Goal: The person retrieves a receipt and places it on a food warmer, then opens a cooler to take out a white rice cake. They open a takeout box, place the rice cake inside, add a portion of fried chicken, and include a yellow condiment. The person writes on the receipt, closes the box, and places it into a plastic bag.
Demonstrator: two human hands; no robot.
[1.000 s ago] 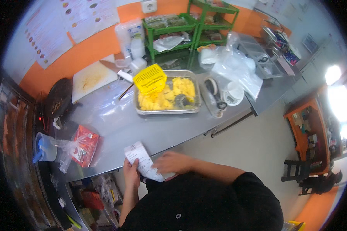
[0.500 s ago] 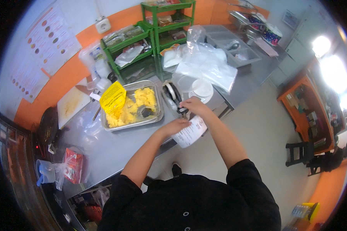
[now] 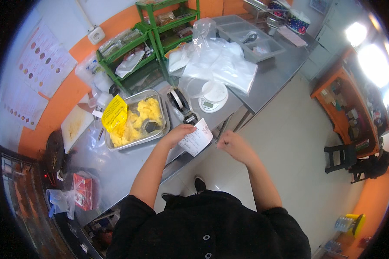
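Steel bench (image 3: 129,166) along orange wall, pale floor beside. Left hand (image 3: 179,133) grip pinches white paper slip (image 3: 197,140), long axis slanting away-right; right hand (image 3: 234,146) loosely curled, empty.

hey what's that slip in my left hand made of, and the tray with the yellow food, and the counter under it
The slip, held in the left hand, looks like thin white paper: it curls. The tray seems bare, shiny metal, likely steel, with a reflective rim. The counter looks like brushed steel, grey with a dull sheen.
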